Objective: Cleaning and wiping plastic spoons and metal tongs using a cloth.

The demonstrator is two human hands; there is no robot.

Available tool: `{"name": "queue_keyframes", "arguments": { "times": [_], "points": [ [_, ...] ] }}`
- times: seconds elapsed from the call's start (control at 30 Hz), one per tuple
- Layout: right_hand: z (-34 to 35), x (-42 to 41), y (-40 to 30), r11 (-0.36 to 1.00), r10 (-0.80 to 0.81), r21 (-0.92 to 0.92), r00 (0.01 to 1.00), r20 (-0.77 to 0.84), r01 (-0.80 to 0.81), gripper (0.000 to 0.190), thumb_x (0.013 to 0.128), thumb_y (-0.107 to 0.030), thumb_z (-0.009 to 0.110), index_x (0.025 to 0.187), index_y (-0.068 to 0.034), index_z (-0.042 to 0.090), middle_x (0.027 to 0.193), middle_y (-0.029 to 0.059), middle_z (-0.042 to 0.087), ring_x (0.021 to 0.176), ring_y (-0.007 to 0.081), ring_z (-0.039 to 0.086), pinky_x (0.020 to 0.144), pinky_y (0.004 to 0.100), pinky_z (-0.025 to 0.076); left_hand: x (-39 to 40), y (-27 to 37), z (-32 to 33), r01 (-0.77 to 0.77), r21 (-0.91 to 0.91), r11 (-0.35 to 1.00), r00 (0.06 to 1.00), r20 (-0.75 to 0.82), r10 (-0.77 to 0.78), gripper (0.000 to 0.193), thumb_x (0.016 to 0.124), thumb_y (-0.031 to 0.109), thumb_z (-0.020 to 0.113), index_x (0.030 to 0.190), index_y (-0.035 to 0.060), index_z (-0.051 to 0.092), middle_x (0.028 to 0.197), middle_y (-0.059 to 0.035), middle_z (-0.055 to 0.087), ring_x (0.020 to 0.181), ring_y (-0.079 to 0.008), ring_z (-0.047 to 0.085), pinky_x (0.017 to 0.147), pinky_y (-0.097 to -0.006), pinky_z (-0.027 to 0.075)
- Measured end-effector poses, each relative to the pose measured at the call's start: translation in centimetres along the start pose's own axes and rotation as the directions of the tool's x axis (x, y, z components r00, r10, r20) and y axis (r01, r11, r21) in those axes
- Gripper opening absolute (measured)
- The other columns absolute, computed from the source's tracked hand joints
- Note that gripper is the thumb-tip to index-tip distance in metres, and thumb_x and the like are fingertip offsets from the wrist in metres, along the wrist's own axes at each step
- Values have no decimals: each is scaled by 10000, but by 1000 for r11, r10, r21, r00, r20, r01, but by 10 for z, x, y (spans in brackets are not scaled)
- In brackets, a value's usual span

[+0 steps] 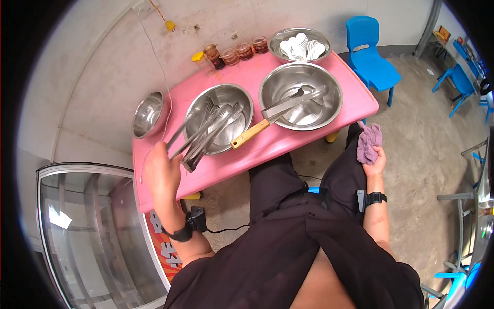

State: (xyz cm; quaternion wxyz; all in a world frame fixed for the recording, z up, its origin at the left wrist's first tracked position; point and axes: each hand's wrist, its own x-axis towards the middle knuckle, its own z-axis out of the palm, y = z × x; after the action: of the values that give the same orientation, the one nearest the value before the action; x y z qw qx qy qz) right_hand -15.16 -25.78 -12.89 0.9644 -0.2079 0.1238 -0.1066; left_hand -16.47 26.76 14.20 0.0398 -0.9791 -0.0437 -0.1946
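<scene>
My left hand (162, 170) is at the left end of the pink table (239, 162), with its fingers around the handle end of metal tongs (179, 133). The heads of these tongs reach into a stainless steel bowl (247, 104). More metal tongs (206, 145) lean in the same bowl, their handle ends over its near rim. Low at my right side, my right hand (375, 162) grips a crumpled purple cloth (369, 143). A second steel bowl (335, 96) holds metal tongs (297, 101) and a utensil with a wooden handle (251, 134) sticking out over the rim.
White spoons (299, 46) fill a steel bowl (276, 50) at the back. Glass jars (230, 56) line the wall side. A small bowl (149, 114) tilts at the left near a white cable (157, 58). A glass-fronted case (104, 231) and a blue chair (372, 65) flank the table.
</scene>
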Motion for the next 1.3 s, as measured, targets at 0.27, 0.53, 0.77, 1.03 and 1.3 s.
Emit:
{"name": "queue_keyframes", "arguments": {
  "times": [0.27,0.53,0.77,1.03,1.3],
  "points": [
    [75,-16,6,915,-237,-313,966,99,256,545,878,-119,488,1407,-40,384,1355,139,488,1187,254,534,1011,373,424,-6,42,30,249,-920,304,956,283,73,540,859,154,663,1325,30,421,841,-37,584,749,-112,577,499,-232,459],
    [220,-73,36,-388,-41,-189,188,981,902,442,696,-24,568,1122,-102,652,1277,94,551,1130,288,518,948,407,424,-12,165,59,597,-801,33,661,515,546,260,919,169,573,1118,12,517,631,8,483,423,-82,477,333,-240,384],
    [197,-11,9,-629,-221,-365,292,931,686,351,731,5,536,1037,-106,666,1113,102,641,999,290,594,855,404,452,-12,172,46,598,-795,100,543,494,679,251,930,219,555,1066,8,543,652,-1,481,410,-64,443,319,-200,320],
    [143,-6,41,917,222,-390,918,329,-81,567,686,42,452,1249,36,515,1177,139,590,1060,208,579,893,299,488,-11,175,55,757,-644,-112,388,305,870,404,934,268,566,1182,-48,513,668,-33,492,380,-59,414,323,-191,318],
    [166,-20,1,991,92,70,955,283,-116,536,768,-56,473,1303,-45,473,1167,134,603,1047,314,596,926,476,484,-4,157,50,704,-710,23,372,396,840,472,895,255,613,1223,-66,504,716,-48,523,388,-64,420,321,-186,300]
  ]
}}
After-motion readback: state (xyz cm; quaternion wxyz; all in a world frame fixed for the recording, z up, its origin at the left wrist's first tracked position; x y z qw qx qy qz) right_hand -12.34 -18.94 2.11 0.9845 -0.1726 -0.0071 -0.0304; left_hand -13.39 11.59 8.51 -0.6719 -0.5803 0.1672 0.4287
